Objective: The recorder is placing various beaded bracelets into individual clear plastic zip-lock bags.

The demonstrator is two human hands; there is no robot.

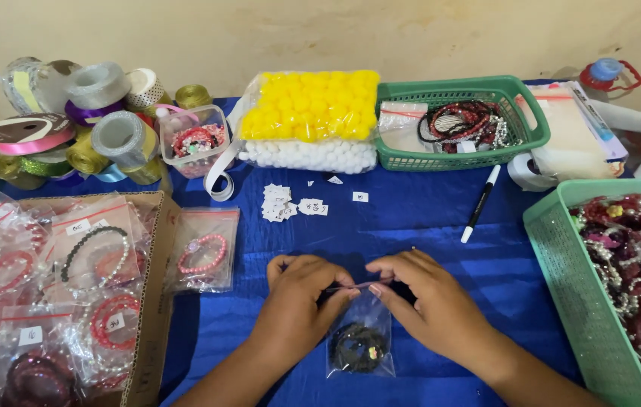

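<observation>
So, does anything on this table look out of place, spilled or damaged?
Nothing looks damaged. The small white paper tags lie scattered loose on the blue cloth, a few strayed toward the pompom bag. The black marker lies at a slant. Both the left hand and right hand pinch the top of a clear bag.

Bright, even light; soft shadows; slight blur throughout.

Blue-clothed table (411, 226), stained cream wall (335, 30)

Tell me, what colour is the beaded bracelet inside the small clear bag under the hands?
Black beaded bracelet with one small pale charm, seen in the head view.
</observation>
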